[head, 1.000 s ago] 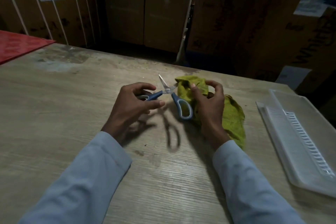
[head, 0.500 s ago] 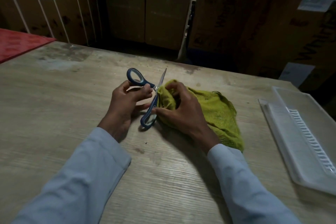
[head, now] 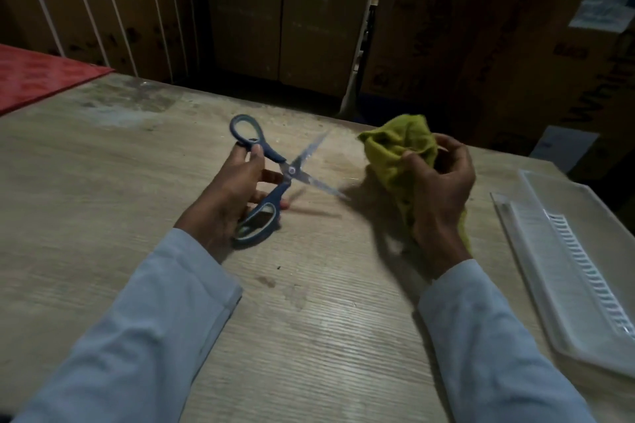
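Observation:
My left hand (head: 228,197) grips a pair of blue-handled scissors (head: 275,178) by the handles, above the wooden table (head: 103,203). The blades are spread wide apart and point right, toward the cloth. My right hand (head: 441,187) holds a bunched yellow-green cloth (head: 400,148), lifted off the table with its lower end hanging behind the wrist. A gap separates the blade tips from the cloth.
A clear plastic tray (head: 577,271) lies at the table's right edge. A red sheet (head: 37,75) covers the far left corner. Cardboard boxes (head: 285,17) stand stacked behind the table's far edge.
The scissors have turned in my left hand and their blades have opened wide. My right hand has pulled the cloth away to the right, off the blades, and raised it.

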`<act>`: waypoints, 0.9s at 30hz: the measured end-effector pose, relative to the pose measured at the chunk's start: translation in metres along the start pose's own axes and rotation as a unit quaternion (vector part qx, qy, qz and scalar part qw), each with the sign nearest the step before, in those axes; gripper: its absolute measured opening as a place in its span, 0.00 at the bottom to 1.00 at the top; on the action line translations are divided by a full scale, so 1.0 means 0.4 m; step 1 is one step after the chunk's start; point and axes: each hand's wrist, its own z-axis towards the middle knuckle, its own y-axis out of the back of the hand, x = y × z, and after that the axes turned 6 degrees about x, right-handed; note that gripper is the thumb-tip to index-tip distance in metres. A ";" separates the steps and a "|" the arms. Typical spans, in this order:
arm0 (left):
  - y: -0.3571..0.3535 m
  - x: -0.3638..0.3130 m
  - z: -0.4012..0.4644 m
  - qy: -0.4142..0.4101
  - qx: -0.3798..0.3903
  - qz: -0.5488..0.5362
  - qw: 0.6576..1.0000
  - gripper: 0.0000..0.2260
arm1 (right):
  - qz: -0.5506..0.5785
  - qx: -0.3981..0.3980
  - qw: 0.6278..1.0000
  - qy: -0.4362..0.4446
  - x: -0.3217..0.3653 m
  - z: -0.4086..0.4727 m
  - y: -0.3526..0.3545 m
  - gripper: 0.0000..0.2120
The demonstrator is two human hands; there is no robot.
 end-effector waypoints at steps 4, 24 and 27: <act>-0.011 0.002 -0.006 -0.039 0.045 0.117 0.991 0.12 | -0.084 0.091 0.988 0.092 -0.011 0.012 0.013 0.20; -0.037 0.006 0.071 -0.070 0.064 0.168 0.981 0.10 | -0.422 0.176 0.815 0.355 0.087 -0.066 -0.050 0.14; -0.031 0.006 0.075 -0.084 0.062 0.172 0.980 0.09 | -0.412 0.384 0.782 0.268 0.073 -0.103 -0.090 0.17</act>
